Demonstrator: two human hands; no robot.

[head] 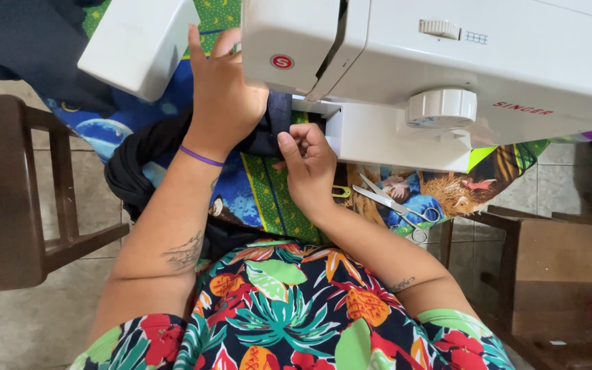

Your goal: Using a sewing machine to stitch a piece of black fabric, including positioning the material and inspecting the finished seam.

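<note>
Dark fabric lies bunched under the arm of a white sewing machine, spilling off the near edge of the surface toward the person's lap. Both hands work it – the left hand is spread flat on the cloth with fingers stretched out toward the machine, a thin purple band round its wrist, while the right hand is curled, thumb and fingers pinching a fold of the same dark fabric just beside the machine's base. Under it all lies a bright patterned cloth in blue and green, covering the surface. Silver scissors rest on that cloth near the surface's near edge, just to the right of the right hand and apart from it, blades closed. A brown wooden chair stands on the tiled floor off the left edge – another wooden piece shows off the right.
</note>
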